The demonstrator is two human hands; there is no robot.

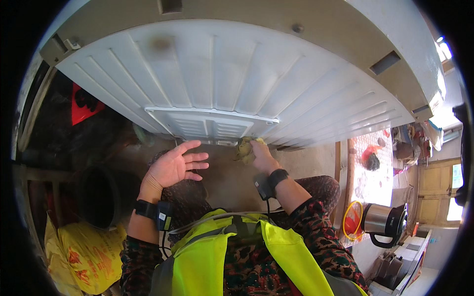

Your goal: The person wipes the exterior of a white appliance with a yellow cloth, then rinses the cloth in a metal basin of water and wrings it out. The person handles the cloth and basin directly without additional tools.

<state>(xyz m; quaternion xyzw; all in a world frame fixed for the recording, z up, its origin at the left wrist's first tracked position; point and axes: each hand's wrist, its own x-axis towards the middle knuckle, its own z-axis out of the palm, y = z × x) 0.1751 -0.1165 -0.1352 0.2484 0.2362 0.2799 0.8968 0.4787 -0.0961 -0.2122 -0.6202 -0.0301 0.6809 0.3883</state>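
A large white ribbed metal panel (pixel 227 69), which looks like the back of a household appliance, fills the upper part of the head view. Low on it sits a louvered vent cover (pixel 212 123). My right hand (pixel 264 157) grips a crumpled yellowish-green cloth (pixel 245 149) close to the panel's lower edge, just right of the vent. Left of it, my left hand (pixel 175 165) is held up with fingers spread and nothing in it, a little below the vent. Each wrist wears a dark strap with a small box and cable.
At the right a table with a patterned cover (pixel 363 182) bears a steel kettle (pixel 382 224) and a yellow ring (pixel 352 220). A yellow sack (pixel 91 251) lies at lower left, beside a dark round container (pixel 101 197). My knees are bent beneath my arms.
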